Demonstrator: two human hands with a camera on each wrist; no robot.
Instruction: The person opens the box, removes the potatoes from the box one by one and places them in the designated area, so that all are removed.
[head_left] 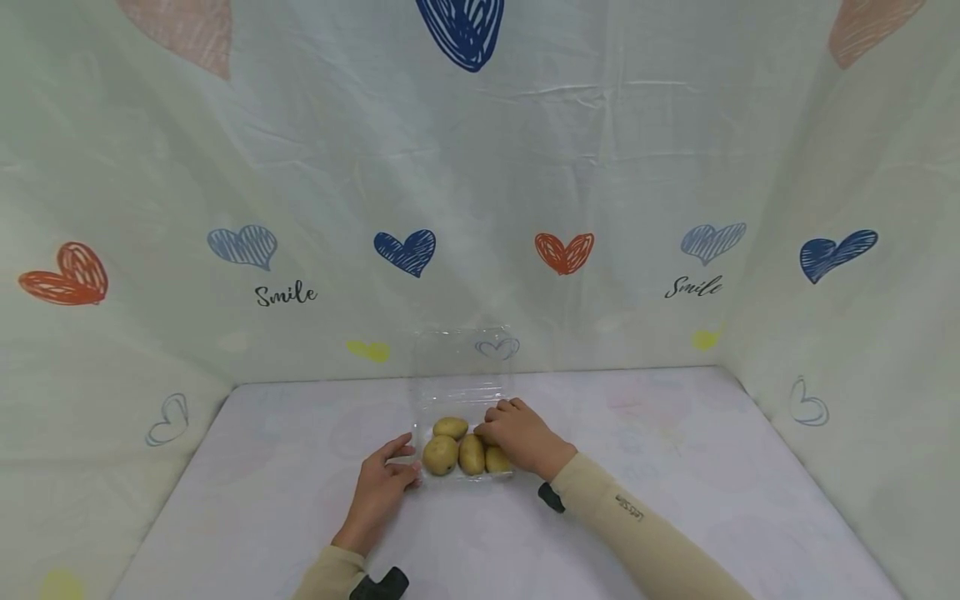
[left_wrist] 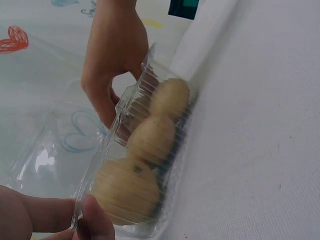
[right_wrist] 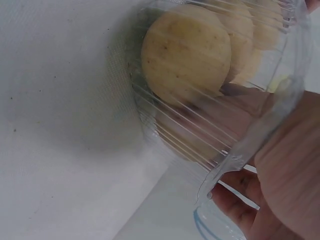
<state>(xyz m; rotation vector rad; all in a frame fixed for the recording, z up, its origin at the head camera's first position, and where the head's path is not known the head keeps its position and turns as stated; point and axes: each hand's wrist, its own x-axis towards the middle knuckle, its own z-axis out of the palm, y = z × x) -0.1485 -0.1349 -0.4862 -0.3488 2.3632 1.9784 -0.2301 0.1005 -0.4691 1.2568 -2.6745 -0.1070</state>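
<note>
A clear plastic clamshell box [left_wrist: 127, 97] stands on the table with several potatoes [head_left: 440, 456] in it. Its lid [head_left: 461, 354] is raised at the back. My left hand [head_left: 381, 492] is at the box's left side, thumb and fingers pinching the rim in the left wrist view. My right hand [head_left: 525, 437] reaches over the right side into the box, its fingers around a potato [right_wrist: 182, 135] at the back right. Ribbed plastic and the hand partly cover that potato. A nearer potato [right_wrist: 187, 55] lies in front of it.
A white cloth covers the table [head_left: 660, 483]. Behind the box, a pale curtain [head_left: 480, 183] printed with hearts and "Smile" hangs at the table's back edge and along both sides.
</note>
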